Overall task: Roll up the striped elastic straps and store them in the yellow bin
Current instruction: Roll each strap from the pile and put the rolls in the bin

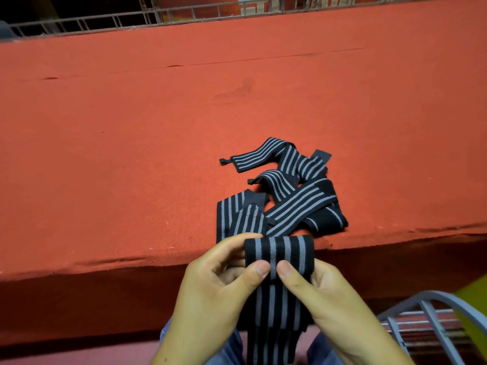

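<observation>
Because the half-made roll is pinned mainly by two thumbs on its near face, the chief risk is judged to be spring-back: if either thumb lifts, the elastic webbing would likely unwind, and uneven tension could push the turns sideways. On one side the left hand curls its fingers behind the roll with the thumb pressed on the front; the right hand grips likewise from the other side. They hold it in the air just before the counter edge, and the unrolled tail hangs toward the lap, where it could twist. This strap is black, flat and woven, with grey lengthwise stripes. Further straps lie overlapping on the counter just beyond. At the right edge a yellow surface may be the bin; it is too blurred to confirm.
</observation>
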Demonstrator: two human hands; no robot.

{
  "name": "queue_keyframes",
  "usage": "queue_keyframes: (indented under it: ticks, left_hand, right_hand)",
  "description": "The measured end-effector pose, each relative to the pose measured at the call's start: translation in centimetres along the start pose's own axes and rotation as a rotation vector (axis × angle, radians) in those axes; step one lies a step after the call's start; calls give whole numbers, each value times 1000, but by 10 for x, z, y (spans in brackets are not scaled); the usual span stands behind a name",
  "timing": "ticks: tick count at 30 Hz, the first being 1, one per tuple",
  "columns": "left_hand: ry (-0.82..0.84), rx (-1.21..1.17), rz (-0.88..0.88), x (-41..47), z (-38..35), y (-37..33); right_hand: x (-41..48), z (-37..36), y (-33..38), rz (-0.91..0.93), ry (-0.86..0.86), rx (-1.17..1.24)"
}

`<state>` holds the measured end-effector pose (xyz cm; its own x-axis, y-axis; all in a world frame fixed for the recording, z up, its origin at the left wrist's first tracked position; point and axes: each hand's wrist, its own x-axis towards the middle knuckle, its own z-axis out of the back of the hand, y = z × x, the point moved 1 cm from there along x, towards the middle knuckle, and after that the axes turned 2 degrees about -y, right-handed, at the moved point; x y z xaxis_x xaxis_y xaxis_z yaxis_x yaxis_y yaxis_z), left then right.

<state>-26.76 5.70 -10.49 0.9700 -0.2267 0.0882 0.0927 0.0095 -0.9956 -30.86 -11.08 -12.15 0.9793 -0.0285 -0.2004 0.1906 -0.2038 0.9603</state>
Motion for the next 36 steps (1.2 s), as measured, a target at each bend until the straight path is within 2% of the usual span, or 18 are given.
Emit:
queue_keyframes:
  ticks: [11,17,24,36]
  left_hand:
    - [-83,15,-114,3,-2,-8]
    - [-39,63,-174,3,-1,-4]
    - [13,120,-205,4,1,-4]
    - [34,89,-33,3,-1,2]
  right_hand:
    - [-3,-1,-2,-115,17,68]
    - [-2,0,2,-59,88,93]
    - [-3,2,5,-28,76,107]
    - [-1,8,5,-10,58,107]
